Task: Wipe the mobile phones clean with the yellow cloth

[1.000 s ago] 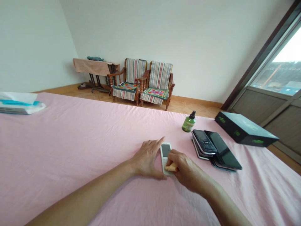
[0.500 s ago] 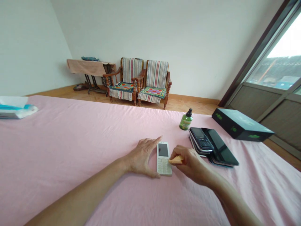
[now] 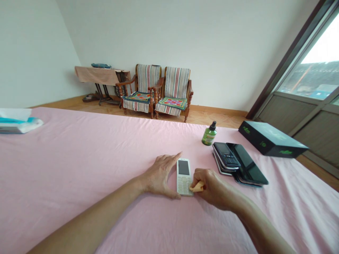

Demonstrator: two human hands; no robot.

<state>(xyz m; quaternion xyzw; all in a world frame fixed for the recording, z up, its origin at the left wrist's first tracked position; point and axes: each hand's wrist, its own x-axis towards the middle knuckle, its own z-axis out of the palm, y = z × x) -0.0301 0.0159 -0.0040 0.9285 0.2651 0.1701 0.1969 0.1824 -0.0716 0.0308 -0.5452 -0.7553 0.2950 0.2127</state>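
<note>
Daylight is entering through the window on the right, with the sky blowing out to white. Soft, even light is spreading across the pink bedsheet and the white wall, and no hard shadows are forming. A faint, diffuse shadow is lying beside the right hand. A mild sheen is showing on the black box. Wide-angle distortion is slanting the window frame and stretching the picture edges. Slight softness is blurring detail on the far chairs.

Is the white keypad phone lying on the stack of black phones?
No, the white keypad phone lies apart on the pink sheet, between the left hand and right hand, beside the stack of black phones.
</note>
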